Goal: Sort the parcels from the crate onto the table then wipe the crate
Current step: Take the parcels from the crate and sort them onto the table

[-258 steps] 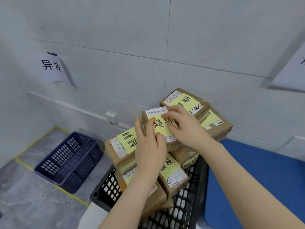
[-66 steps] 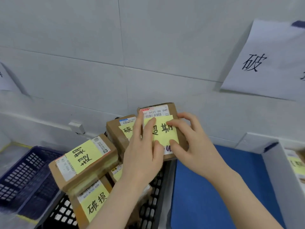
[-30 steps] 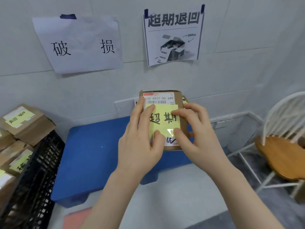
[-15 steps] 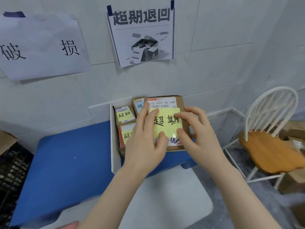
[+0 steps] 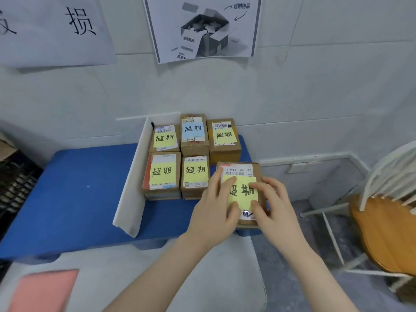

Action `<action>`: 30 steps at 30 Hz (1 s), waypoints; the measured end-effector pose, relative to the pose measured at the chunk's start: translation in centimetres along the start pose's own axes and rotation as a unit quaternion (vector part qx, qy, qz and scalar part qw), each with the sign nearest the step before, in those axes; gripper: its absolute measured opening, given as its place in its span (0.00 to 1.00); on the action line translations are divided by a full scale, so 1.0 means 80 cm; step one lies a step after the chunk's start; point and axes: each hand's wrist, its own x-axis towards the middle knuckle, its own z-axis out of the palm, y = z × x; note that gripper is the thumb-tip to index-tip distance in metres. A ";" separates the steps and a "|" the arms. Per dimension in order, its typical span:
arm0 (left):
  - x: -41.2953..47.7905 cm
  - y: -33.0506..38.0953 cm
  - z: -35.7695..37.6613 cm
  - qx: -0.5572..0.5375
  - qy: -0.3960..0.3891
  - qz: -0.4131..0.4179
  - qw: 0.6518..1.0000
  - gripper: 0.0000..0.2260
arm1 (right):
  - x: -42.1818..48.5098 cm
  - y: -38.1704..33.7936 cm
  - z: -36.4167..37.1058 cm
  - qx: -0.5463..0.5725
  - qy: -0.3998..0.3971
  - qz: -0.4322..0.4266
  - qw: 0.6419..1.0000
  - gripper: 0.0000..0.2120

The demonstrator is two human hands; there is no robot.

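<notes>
In the head view, the held parcel (image 5: 242, 171), a brown cardboard box with a yellow note and a barcode label, is clamped between both hands. The left hand (image 5: 212, 213) is laid over its left side, and the right hand (image 5: 273, 209) is curled round its right side. It is held at the front right corner of the blue counter (image 5: 78, 199). This is just right of the sorted parcels (image 5: 195, 174), five boxes with like notes set in two rows beside the white divider (image 5: 132, 183). Whether it already rests on the counter cannot be told.

The step is judged to be the setting-down. The free place at the end of the front row should be filled. The box should be lowered flat with the note kept upward, then slid left until its neighbour is touched. As the counter's right edge is close, the box should be seated fully on the blue top before the grip is released. The black crate (image 5: 15, 183) is seen at the far left, well apart.
</notes>
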 end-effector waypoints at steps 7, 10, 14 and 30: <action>0.021 -0.033 0.060 0.071 -0.063 -0.052 0.994 0.22 | 0.027 0.061 0.042 -0.003 -0.033 0.058 0.998 0.19; 0.024 -0.048 0.079 0.092 -0.090 -0.083 0.988 0.21 | 0.038 0.083 0.062 -0.002 -0.051 0.091 0.995 0.20; 0.038 -0.059 0.088 0.188 -0.067 -0.061 0.978 0.18 | 0.059 0.100 0.069 0.020 -0.059 0.098 0.993 0.19; 0.128 -0.093 0.075 0.142 -0.112 -0.154 0.971 0.18 | 0.160 0.109 0.087 0.043 -0.093 0.110 0.989 0.19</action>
